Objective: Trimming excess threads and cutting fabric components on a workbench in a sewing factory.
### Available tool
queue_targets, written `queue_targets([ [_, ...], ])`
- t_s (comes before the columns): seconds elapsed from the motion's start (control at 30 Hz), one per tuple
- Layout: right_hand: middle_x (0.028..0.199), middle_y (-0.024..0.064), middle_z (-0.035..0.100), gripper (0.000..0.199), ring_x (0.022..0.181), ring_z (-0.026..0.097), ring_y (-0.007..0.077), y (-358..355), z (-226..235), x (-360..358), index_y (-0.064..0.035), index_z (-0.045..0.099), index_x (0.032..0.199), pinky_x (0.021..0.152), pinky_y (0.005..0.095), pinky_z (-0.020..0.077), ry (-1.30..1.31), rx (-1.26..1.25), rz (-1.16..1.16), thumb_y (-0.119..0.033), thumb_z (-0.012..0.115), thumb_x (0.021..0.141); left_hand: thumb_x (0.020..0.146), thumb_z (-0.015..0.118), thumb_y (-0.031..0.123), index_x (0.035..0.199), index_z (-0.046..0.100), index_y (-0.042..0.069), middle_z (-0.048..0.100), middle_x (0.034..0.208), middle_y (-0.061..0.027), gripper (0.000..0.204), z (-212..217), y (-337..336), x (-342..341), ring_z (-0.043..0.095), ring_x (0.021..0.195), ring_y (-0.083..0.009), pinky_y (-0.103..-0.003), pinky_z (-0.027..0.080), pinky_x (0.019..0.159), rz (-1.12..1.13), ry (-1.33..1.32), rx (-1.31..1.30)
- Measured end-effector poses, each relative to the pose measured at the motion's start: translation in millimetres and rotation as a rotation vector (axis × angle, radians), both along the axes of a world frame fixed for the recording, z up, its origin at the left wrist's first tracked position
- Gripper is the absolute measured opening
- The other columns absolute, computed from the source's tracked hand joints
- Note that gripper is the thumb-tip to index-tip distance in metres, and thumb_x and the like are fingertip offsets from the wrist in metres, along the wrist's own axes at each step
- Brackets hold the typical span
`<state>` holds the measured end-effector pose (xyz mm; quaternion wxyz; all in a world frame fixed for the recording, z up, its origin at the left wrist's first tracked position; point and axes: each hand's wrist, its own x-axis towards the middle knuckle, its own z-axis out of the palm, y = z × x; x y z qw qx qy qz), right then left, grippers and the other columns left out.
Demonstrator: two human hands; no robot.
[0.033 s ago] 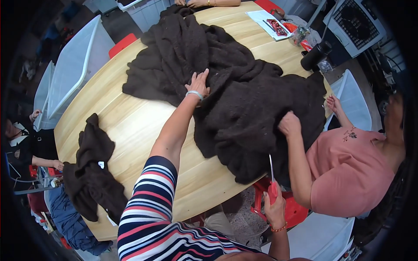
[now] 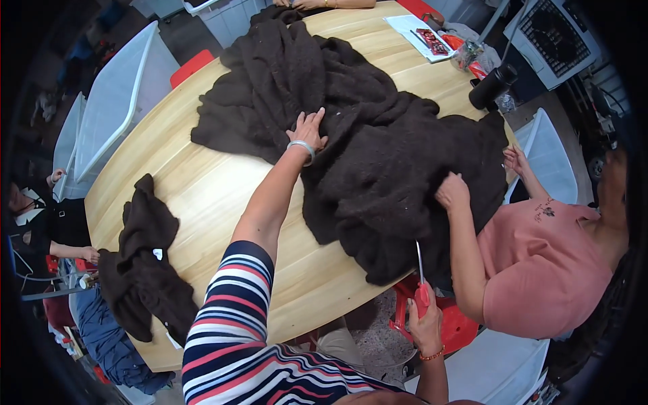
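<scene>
A large heap of dark brown fuzzy cloth (image 2: 398,172) spreads in folds over the wooden table. My left hand (image 2: 308,133), with a pale bracelet at its wrist, lies on the cloth with its fingers spread. My right hand (image 2: 425,327) is closed round a tool with a red handle and long thin metal blade (image 2: 420,262). Its tip points away from me, at the cloth's near edge. Whether it has a second blade I cannot tell. A co-worker's hand (image 2: 453,192) presses on the cloth at the right.
The wooden table (image 2: 223,196) carries a smaller dark brown cloth piece (image 2: 148,263) at left, under another person's hand (image 2: 89,254). At the far right are a black bottle (image 2: 494,86) and papers (image 2: 410,30). White bins (image 2: 121,101) and red chairs (image 2: 192,67) surround it.
</scene>
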<state>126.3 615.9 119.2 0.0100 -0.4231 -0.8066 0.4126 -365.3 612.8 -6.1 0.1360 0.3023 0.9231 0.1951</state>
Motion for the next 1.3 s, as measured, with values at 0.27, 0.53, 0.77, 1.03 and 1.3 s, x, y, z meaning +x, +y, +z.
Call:
queue_targets([
  [0.27, 0.107, 0.0237, 0.063, 0.050, 0.093, 0.062, 0.0422, -4.8, -3.9, -39.1, -0.0061, 0.043, 0.133, 0.078, 0.0458, 0.0512, 0.008, -0.016, 0.177, -0.012, 0.059, 0.086, 0.075, 0.063, 0.066, 0.132, 0.052, 0.017, 0.049, 0.131, -0.0104, 0.076, 6.6, -140.4, -31.2, 0.040, 0.126, -0.0292, -0.053, 0.035, 0.101, 0.136, 0.004, 0.004],
  [0.53, 0.100, 0.0182, 0.066, 0.048, 0.088, 0.067, 0.0310, -53.0, -25.1, -73.0, 0.0031, 0.047, 0.129, 0.080, 0.0363, 0.0514, 0.267, -0.117, 0.471, -0.002, 0.059, 0.084, 0.088, 0.054, 0.053, 0.111, 0.068, 0.020, 0.058, 0.113, -0.0078, 0.043, 1.6, -269.6, 24.3, 0.044, 0.118, -0.0285, -0.059, 0.034, 0.097, 0.132, -0.032, 0.128],
  [0.77, 0.107, 0.0169, 0.064, 0.048, 0.090, 0.067, 0.0249, -116.3, -20.0, -181.2, 0.0048, 0.043, 0.132, 0.083, 0.0320, 0.0507, 0.426, -0.128, 0.907, 0.001, 0.056, 0.086, 0.090, 0.053, 0.048, 0.121, 0.061, 0.017, 0.055, 0.124, -0.0089, 0.045, -8.7, -342.1, 125.8, 0.037, 0.129, -0.0280, -0.063, 0.027, 0.102, 0.117, -0.175, 0.299],
  [1.03, 0.083, 0.0066, 0.059, 0.043, 0.056, 0.053, 0.0121, -71.9, -81.3, -205.8, 0.0007, 0.044, 0.132, 0.047, 0.0251, 0.0455, 0.278, -0.007, 0.272, -0.014, 0.056, 0.093, 0.056, 0.081, 0.029, 0.128, 0.046, 0.010, 0.047, 0.121, -0.0197, 0.082, 69.3, -493.5, 169.6, 0.049, 0.109, -0.0371, -0.048, 0.039, 0.090, 0.785, 0.392, 0.393],
  [1.3, 0.067, 0.0050, 0.058, 0.035, 0.040, 0.050, 0.0125, -5.6, -104.8, -159.9, -0.0049, 0.049, 0.120, 0.035, 0.0242, 0.0385, 0.151, -0.008, 0.012, -0.024, 0.057, 0.093, 0.068, 0.076, 0.019, 0.139, 0.038, 0.016, 0.050, 0.129, -0.0191, 0.081, 16.7, -671.4, 116.4, 0.049, 0.117, -0.0382, -0.051, 0.042, 0.095, 1.244, 0.016, 0.157],
])
